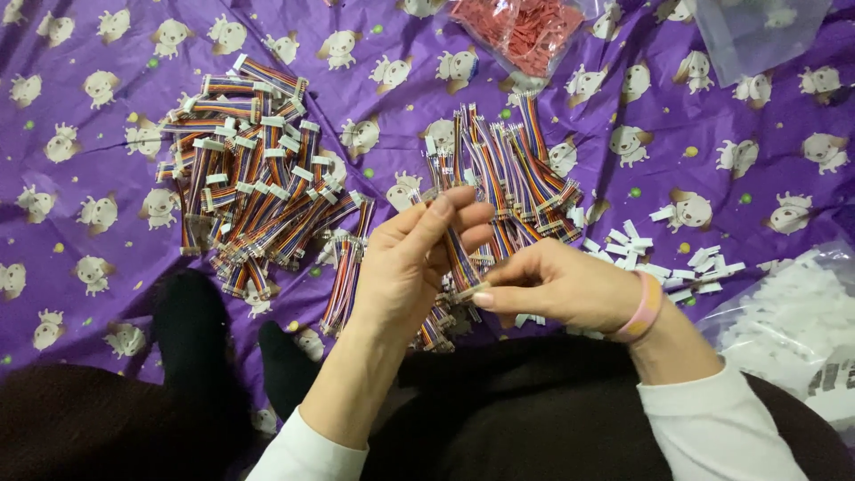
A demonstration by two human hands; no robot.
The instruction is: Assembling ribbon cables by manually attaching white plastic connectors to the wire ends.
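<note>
Nearest you are your own dark-clothed legs (534, 419) and two white sleeves (712, 428), with a dark sock (187, 330) at lower left resting on the cloth.

Your left hand (419, 258) is raised at centre frame, fingers curled nearly closed. It pinches the upper part of one short multicoloured cable (459, 258) between thumb and fingers. The cable runs down and to the right from that grip.

Your right hand (552, 285) sits just right of the left hand, fingers drawn together. Its fingertips close on the lower end of the same cable, where a small white connector (469, 290) shows. A pink band (643, 307) circles the right wrist.

The cable is held clear of the cloth, between both hands, above the near edge of the middle pile.

Surroundings:
- A purple cloth (89, 89) printed with small cartoon animals covers the whole work surface.
- A large pile of cables with white connectors (249, 169) lies to the left, well apart from the hands.
- A second pile of cables (508, 169) lies directly behind the hands.
- Loose white housings (668, 258) lie scattered just right of the right hand.
- A clear bag of white parts (793, 312) lies at the right edge.
- A clear bag of red parts (521, 31) lies at the top centre.
- Another clear bag (757, 31) lies at upper right; you cannot tell its contents.
</note>
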